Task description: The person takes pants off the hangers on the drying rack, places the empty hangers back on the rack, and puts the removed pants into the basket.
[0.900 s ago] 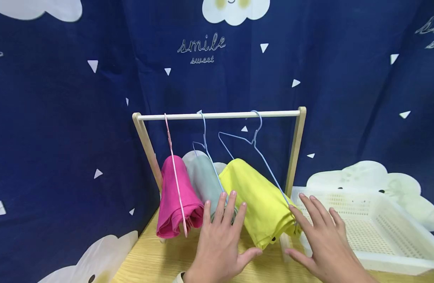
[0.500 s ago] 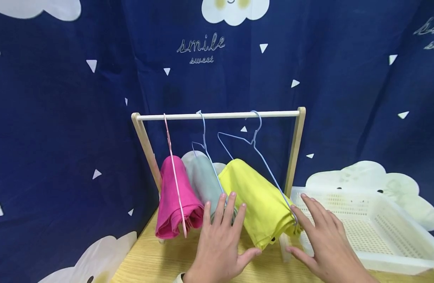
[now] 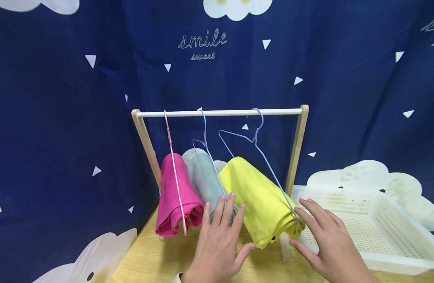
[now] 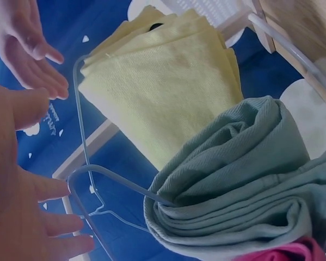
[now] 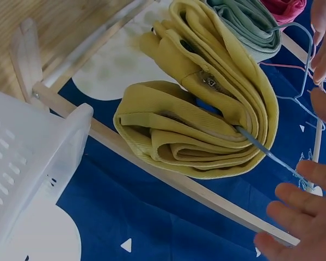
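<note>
In the head view my left hand (image 3: 216, 245) is held up with fingers spread, before a folded grey-green garment (image 3: 206, 177) on a blue wire hanger (image 3: 205, 135). My right hand (image 3: 331, 241) has its fingers extended beside the lower right end of a folded yellow garment (image 3: 259, 196), which hangs tilted on another blue hanger (image 3: 256, 135). A small metal fastener (image 5: 209, 80) shows on the yellow garment in the right wrist view. A folded magenta garment (image 3: 176, 188) hangs leftmost on a pink hanger (image 3: 168, 135). Neither hand grips anything; whether the right fingertips touch the hanger is unclear.
The hangers hang from the white bar (image 3: 227, 113) of a small wooden rack (image 3: 297, 145) on a wooden table (image 3: 146, 259). A white perforated basket (image 3: 387, 257) stands right of the rack. Behind is a dark blue curtain (image 3: 344, 98) with clouds and triangles.
My right hand has shifted slightly to the right and down, its fingers a little closer together. My left hand stays nearly in place, thumb a little nearer its fingers. The head view has tilted slightly.
</note>
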A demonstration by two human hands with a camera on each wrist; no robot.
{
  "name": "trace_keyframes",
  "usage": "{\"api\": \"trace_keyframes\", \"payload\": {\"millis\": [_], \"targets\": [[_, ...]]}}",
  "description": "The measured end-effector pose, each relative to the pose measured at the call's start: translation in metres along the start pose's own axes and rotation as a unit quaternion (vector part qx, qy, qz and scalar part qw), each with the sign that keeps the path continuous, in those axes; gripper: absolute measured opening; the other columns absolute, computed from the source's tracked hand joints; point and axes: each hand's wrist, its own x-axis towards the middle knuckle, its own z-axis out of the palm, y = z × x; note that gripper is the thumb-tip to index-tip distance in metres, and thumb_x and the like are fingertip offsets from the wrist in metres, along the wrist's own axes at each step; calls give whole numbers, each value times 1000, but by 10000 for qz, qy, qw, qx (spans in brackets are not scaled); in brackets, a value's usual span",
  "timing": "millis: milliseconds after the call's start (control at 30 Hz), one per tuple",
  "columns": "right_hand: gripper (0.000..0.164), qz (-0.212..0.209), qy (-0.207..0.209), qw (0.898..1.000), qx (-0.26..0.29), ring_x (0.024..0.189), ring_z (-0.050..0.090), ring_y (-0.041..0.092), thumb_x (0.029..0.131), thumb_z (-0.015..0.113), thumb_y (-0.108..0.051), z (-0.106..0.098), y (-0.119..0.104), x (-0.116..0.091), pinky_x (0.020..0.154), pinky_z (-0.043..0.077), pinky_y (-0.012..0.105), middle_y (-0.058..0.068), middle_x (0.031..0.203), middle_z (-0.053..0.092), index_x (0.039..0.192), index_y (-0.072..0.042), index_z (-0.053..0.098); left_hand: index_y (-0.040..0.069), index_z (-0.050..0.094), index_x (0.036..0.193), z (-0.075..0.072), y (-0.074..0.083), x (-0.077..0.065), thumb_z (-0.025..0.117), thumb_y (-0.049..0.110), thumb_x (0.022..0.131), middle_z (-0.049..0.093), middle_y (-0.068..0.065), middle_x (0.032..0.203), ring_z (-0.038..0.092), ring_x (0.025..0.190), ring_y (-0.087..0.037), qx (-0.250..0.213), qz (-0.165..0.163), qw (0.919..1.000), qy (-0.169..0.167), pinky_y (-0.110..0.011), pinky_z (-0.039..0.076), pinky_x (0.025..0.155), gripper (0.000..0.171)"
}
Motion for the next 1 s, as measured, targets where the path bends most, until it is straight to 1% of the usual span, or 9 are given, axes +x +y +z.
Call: {"api": "trace_keyframes", "payload": {"millis": [100,167,300,467,533,667,800,900,1000], "targets": [[68,-45,224,9996,194,133,47,19,95,44,-67,-2,0,2,117,17,16,11,128,63,123,-8,65,17,46,144,-1,-1,2,62,62,83,33,-13,159,35,146,-32,-69,31,10000,-54,-60,33,113,77],[66,-42,268,9993,266,128,51,20,96,45,-65,-3,0,3,117,11,9,9,122,66,120,-7,67,17,47,143,-1,-1,2,65,58,82,35,-13,158,37,144,-31,-111,65,9999,-8,-59,34,112,75],[64,-40,267,9993,245,114,57,24,97,44,-63,-4,0,5,110,22,11,6,119,67,118,-8,69,15,50,140,-2,-2,2,65,52,83,39,-13,156,41,140,-31,-218,147,9995,168,-59,37,110,70],[56,-20,238,9996,168,108,60,22,93,57,-59,-4,2,4,96,34,25,3,119,67,119,-10,69,14,55,135,-5,-4,3,61,49,84,44,-13,152,45,137,-31,-333,269,9980,456,-57,39,108,62],[56,-4,230,9996,177,107,60,22,93,59,-58,-4,2,4,99,33,22,4,119,67,120,-10,69,13,57,132,-6,-5,3,59,47,85,49,-13,148,47,135,-31,-330,379,9966,646,-56,40,106,58],[56,24,202,9993,316,107,59,23,95,56,-56,-5,2,4,109,22,7,6,120,67,120,-8,68,11,62,122,-8,-6,5,48,42,93,61,-10,134,53,129,-32,-330,632,9915,1088,-56,41,104,45],[50,79,117,9988,461,109,56,23,96,60,-47,-7,3,4,112,18,3,8,120,66,121,-4,66,11,66,110,-11,-7,7,36,37,100,67,-8,122,59,120,-29,-514,741,9851,1466,-52,44,101,41],[45,140,57,9985,528,111,55,23,93,66,-38,-7,4,4,112,18,3,10,121,66,121,-3,66,11,67,105,-14,-8,8,37,34,100,68,-7,117,61,113,-26,-698,744,9815,1621,-47,45,98,39],[43,155,72,9981,589,112,55,23,91,69,-34,-8,4,4,112,19,3,10,121,65,121,-3,66,11,68,105,-18,-10,9,39,33,100,69,-7,116,62,110,-24,-815,718,9815,1576,-42,46,97,37]]}}
